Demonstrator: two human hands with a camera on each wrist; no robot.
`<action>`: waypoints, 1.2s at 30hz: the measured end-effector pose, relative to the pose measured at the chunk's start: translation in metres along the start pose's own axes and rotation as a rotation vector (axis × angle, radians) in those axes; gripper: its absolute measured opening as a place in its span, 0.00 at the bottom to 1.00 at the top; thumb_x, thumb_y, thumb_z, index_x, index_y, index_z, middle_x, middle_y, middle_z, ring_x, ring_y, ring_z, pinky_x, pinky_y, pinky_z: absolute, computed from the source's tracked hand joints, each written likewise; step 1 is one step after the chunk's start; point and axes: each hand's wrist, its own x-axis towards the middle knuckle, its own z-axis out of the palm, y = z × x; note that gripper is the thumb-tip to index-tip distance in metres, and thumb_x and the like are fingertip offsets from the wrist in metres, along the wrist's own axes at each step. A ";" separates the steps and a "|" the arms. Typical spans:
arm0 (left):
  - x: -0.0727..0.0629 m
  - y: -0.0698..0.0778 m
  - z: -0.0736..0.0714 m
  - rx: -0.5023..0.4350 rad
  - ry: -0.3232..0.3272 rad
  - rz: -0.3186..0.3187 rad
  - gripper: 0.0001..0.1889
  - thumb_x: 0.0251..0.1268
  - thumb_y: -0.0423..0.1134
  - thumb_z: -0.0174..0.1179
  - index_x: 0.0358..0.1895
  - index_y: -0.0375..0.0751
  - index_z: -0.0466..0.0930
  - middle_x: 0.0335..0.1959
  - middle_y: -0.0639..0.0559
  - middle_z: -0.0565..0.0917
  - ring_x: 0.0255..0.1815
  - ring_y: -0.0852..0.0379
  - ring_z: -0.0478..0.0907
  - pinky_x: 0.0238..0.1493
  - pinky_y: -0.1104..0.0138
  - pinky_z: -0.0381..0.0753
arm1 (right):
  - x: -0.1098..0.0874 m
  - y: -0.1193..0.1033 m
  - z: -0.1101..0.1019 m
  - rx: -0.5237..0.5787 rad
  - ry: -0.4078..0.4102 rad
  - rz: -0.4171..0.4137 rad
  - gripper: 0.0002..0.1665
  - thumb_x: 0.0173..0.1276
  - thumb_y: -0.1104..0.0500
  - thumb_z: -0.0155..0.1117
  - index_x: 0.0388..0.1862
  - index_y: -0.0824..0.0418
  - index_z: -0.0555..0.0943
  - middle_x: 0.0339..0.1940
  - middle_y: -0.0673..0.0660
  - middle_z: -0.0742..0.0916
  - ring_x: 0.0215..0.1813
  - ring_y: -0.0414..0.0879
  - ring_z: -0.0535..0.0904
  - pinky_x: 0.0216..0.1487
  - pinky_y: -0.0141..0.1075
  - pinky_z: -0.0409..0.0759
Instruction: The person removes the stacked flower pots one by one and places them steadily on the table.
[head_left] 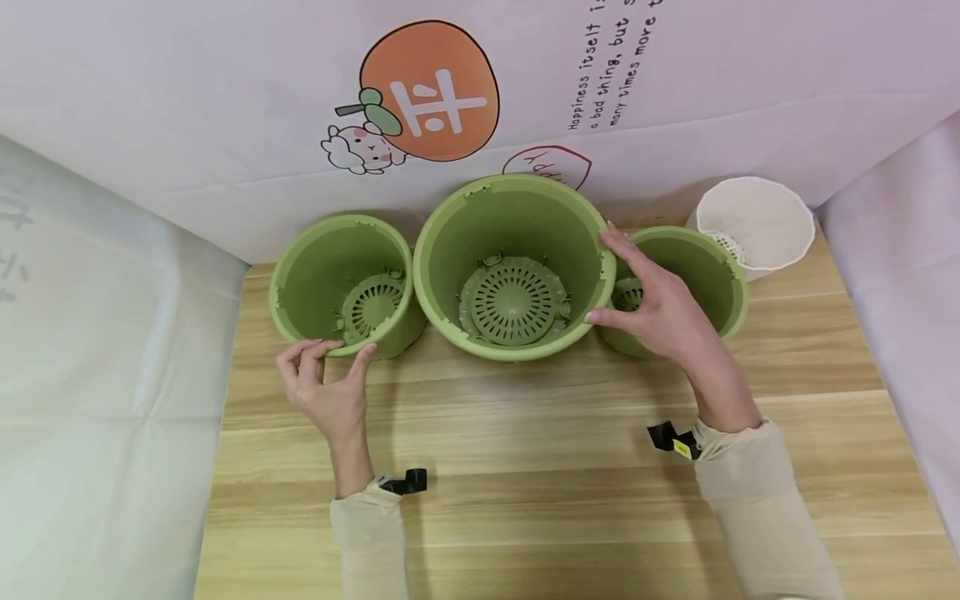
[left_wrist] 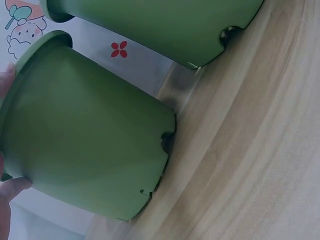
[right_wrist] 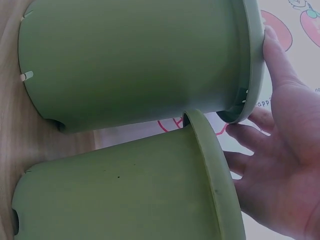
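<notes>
Three green plastic flower pots stand in a row, their open tops facing the head camera. My left hand (head_left: 333,398) pinches the near rim of the left green pot (head_left: 322,250), thumb and fingers spread along the edge. The large middle green pot (head_left: 517,212) has a slotted round bottom. At its right rim, my right hand (head_left: 663,312) holds the edge; the right wrist view shows the thumb (right_wrist: 277,57) on the rim and fingers below it. Partly behind that hand is the right green pot (head_left: 708,279).
A white pot (head_left: 780,225) with small holes stands at the back right, beside the right green pot. Printed white cloth (head_left: 247,92) rises behind the row. The wooden tabletop (head_left: 525,483) reaches toward me under both forearms.
</notes>
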 end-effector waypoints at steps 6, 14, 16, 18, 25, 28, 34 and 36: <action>-0.003 0.005 0.000 0.016 -0.006 0.005 0.20 0.30 0.18 0.77 0.31 0.14 0.78 0.43 0.44 0.72 0.47 0.49 0.72 0.61 0.55 0.79 | 0.001 -0.001 0.000 0.004 0.001 0.006 0.60 0.53 0.52 0.80 0.80 0.40 0.55 0.80 0.39 0.57 0.80 0.50 0.53 0.73 0.60 0.59; -0.005 0.007 -0.001 0.154 -0.017 0.092 0.22 0.30 0.27 0.80 0.32 0.19 0.80 0.41 0.29 0.73 0.48 0.46 0.71 0.61 0.60 0.73 | 0.001 -0.001 0.000 0.000 0.022 -0.006 0.61 0.52 0.52 0.81 0.80 0.42 0.57 0.80 0.39 0.57 0.80 0.49 0.52 0.73 0.60 0.59; -0.006 0.000 -0.003 0.195 -0.027 0.119 0.22 0.33 0.32 0.81 0.32 0.22 0.81 0.41 0.25 0.73 0.48 0.44 0.71 0.57 0.62 0.70 | 0.001 0.000 0.000 -0.003 0.027 -0.004 0.60 0.52 0.52 0.81 0.80 0.41 0.57 0.80 0.38 0.58 0.80 0.48 0.52 0.73 0.59 0.59; -0.006 -0.008 -0.006 0.249 -0.029 0.150 0.21 0.41 0.40 0.79 0.32 0.25 0.83 0.42 0.27 0.76 0.44 0.42 0.70 0.51 0.66 0.68 | 0.001 0.001 0.000 0.001 0.027 -0.006 0.60 0.52 0.52 0.81 0.80 0.41 0.57 0.80 0.39 0.58 0.80 0.47 0.52 0.73 0.59 0.59; 0.003 -0.019 -0.013 0.460 -0.039 0.275 0.34 0.51 0.72 0.64 0.35 0.39 0.89 0.51 0.45 0.85 0.34 0.41 0.67 0.50 0.66 0.55 | -0.004 0.008 0.001 -0.066 0.036 -0.066 0.61 0.55 0.52 0.78 0.81 0.42 0.52 0.81 0.45 0.57 0.81 0.49 0.49 0.74 0.58 0.57; 0.006 -0.016 -0.012 0.496 -0.076 0.310 0.36 0.51 0.75 0.60 0.37 0.42 0.90 0.55 0.48 0.84 0.40 0.40 0.69 0.53 0.62 0.57 | -0.006 0.011 0.001 -0.144 0.026 -0.099 0.63 0.56 0.50 0.76 0.82 0.44 0.47 0.81 0.51 0.56 0.81 0.52 0.46 0.74 0.59 0.56; 0.008 -0.009 -0.012 0.488 -0.150 0.345 0.37 0.53 0.74 0.59 0.38 0.40 0.89 0.58 0.45 0.82 0.57 0.38 0.70 0.64 0.52 0.60 | -0.008 0.013 0.002 -0.206 -0.002 -0.122 0.67 0.58 0.45 0.74 0.83 0.47 0.38 0.82 0.53 0.50 0.82 0.53 0.41 0.78 0.54 0.48; 0.009 -0.007 -0.011 0.459 -0.184 0.351 0.36 0.53 0.72 0.60 0.40 0.38 0.88 0.59 0.44 0.81 0.64 0.37 0.69 0.70 0.47 0.58 | -0.009 0.014 0.002 -0.238 0.014 -0.139 0.68 0.58 0.43 0.73 0.83 0.50 0.36 0.82 0.54 0.49 0.82 0.53 0.41 0.79 0.51 0.46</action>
